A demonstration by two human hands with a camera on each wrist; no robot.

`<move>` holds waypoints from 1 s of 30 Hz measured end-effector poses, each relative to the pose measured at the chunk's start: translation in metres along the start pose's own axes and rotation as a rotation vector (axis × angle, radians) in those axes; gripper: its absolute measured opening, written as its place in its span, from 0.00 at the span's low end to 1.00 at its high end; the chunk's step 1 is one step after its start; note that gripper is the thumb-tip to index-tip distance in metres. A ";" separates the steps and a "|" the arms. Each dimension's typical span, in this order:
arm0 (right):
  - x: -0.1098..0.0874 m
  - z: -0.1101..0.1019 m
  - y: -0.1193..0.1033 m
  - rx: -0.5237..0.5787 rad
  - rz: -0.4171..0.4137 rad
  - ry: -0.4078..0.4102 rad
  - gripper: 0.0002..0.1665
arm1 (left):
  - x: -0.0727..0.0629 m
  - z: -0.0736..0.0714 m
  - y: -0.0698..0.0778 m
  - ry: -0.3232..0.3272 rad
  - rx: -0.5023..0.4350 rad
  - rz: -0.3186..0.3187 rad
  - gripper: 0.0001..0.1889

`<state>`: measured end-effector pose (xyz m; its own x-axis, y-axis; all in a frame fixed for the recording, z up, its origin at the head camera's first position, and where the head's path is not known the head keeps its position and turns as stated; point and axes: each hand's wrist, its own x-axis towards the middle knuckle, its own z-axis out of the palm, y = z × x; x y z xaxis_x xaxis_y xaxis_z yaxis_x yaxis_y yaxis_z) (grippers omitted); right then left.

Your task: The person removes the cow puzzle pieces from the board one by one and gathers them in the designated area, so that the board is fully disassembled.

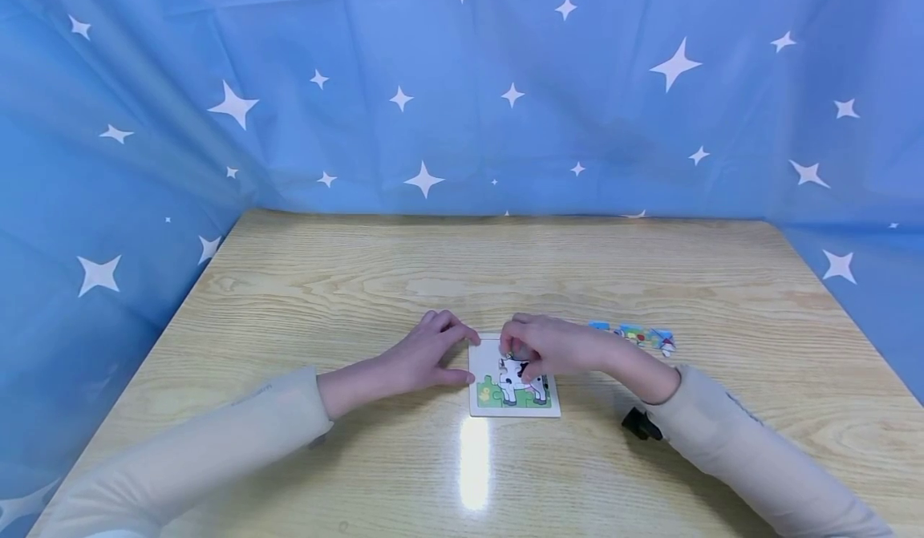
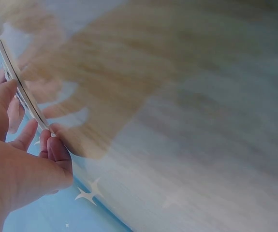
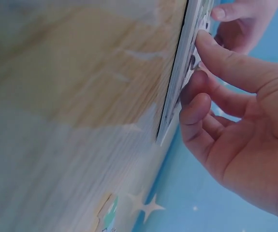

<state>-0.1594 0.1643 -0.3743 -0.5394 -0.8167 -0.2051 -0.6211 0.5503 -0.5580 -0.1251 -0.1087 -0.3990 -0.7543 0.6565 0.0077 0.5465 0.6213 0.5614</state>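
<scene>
A square jigsaw puzzle board point(image 1: 514, 412) with a pale rim lies on the table, showing part of a cow on green grass. Its upper left is bare. At its left side my left hand point(image 1: 429, 351) rests thumb and a fingertip against the rim, apart from each other. My right hand point(image 1: 552, 345) is over the board's upper right, thumb and fingers bent down around a puzzle piece point(image 3: 193, 63) at the board's surface. My fingers hide most of that piece, so its outline cannot be told.
Several loose puzzle pieces point(image 1: 638, 335), blue, green and red, lie right of the board behind my right forearm. A black object point(image 1: 641, 424) shows at the right wrist. The wooden table point(image 1: 346, 281) reaches back to a blue curtain point(image 1: 361, 137) with white stars.
</scene>
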 end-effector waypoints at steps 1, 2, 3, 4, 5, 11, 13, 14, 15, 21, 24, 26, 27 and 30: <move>0.000 0.000 0.000 0.003 0.000 0.002 0.20 | 0.000 0.000 0.000 0.001 0.002 0.000 0.24; 0.000 0.001 0.001 0.003 -0.005 0.006 0.20 | 0.000 0.000 0.000 0.001 0.004 -0.001 0.24; 0.000 0.001 0.000 0.006 -0.006 0.009 0.20 | 0.000 0.000 0.000 0.002 0.006 -0.001 0.24; -0.001 0.001 0.000 0.006 -0.014 0.014 0.20 | 0.000 0.000 0.000 0.003 0.006 0.000 0.24; -0.001 0.002 -0.002 0.010 -0.014 0.017 0.20 | 0.000 0.000 0.000 0.005 0.006 0.002 0.24; -0.004 -0.003 -0.012 0.048 -0.017 0.022 0.17 | -0.001 -0.001 0.001 0.004 -0.008 -0.001 0.25; -0.005 -0.003 -0.012 0.052 -0.025 0.035 0.16 | -0.002 -0.001 0.001 0.004 -0.006 -0.003 0.25; -0.005 -0.003 -0.012 0.049 -0.036 0.042 0.15 | -0.002 -0.001 0.002 0.003 -0.005 -0.006 0.25; -0.005 -0.003 -0.012 0.047 -0.049 0.050 0.14 | -0.002 -0.001 0.002 0.003 -0.001 -0.005 0.25; -0.008 -0.005 -0.012 0.070 -0.098 0.078 0.11 | -0.001 0.000 0.000 0.004 0.003 -0.004 0.25; -0.009 -0.006 -0.013 0.083 -0.106 0.083 0.11 | -0.001 0.000 0.000 0.009 -0.004 0.000 0.25; -0.010 -0.006 -0.014 0.092 -0.113 0.087 0.11 | 0.000 0.000 -0.001 0.013 -0.007 0.006 0.25; -0.011 -0.006 -0.014 0.097 -0.117 0.088 0.10 | 0.000 0.000 -0.001 0.013 -0.009 0.008 0.25; -0.014 -0.007 -0.015 0.108 -0.128 0.096 0.11 | 0.000 0.001 -0.002 0.013 -0.003 0.009 0.25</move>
<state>-0.1465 0.1685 -0.3578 -0.5149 -0.8557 -0.0517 -0.6264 0.4167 -0.6588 -0.1256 -0.1093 -0.4006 -0.7537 0.6568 0.0235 0.5526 0.6139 0.5637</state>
